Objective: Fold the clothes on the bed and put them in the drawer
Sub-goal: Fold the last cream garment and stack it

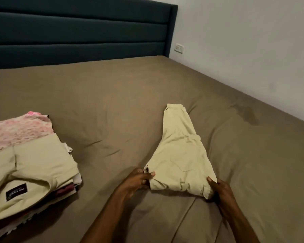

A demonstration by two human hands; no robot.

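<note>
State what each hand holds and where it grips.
Both hold the cream trousers on the bed: the left hand pinches the near left corner, the right hand grips the near right corner.

Trousers (181, 155) on bed (112, 102) right of centre; clothes stack (28, 155) far left; headboard (77, 32) behind

Your folded stack (30, 165) runs off the left and bottom edges. Its lower garments are hidden under the beige top piece; the black label (16, 191) text is illegible. Your right hand's (221, 188) fingers sit hidden beneath the cream trousers (181, 151). Both forearms are cropped.
</note>
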